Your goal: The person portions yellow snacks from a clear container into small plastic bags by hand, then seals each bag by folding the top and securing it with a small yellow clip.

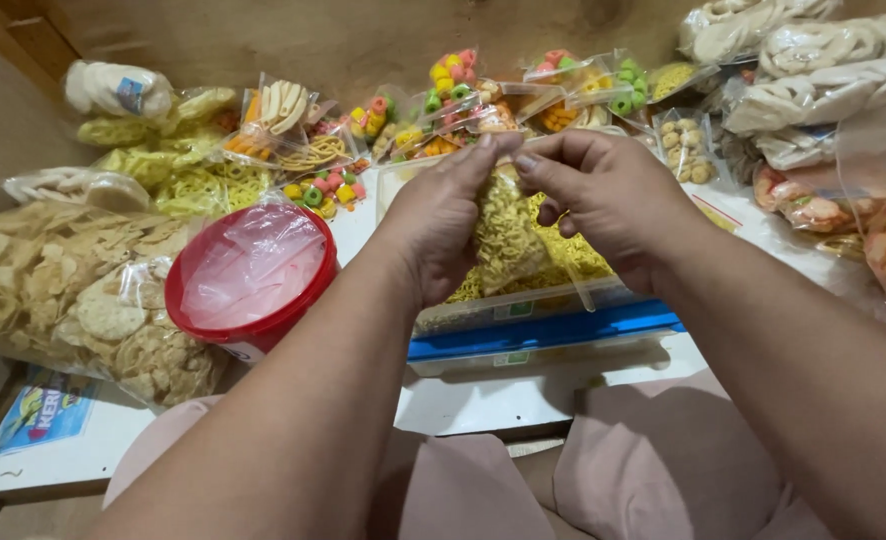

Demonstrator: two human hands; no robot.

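The left hand [450,215] and right hand [603,195] are both pinching the top of a small clear bag of yellow noodle snacks [508,240], holding it over the clear tray [523,305]; a red tub [253,275] is sitting at nine o'clock

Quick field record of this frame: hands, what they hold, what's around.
left hand: pinches the top of the small clear bag
right hand: pinches the same bag top
small clear bag: filled with yellow noodle snack, held above the clear tray
clear tray: more yellow snack inside
red tub: left of the hands, plastic bags inside
behind: colourful snack packets
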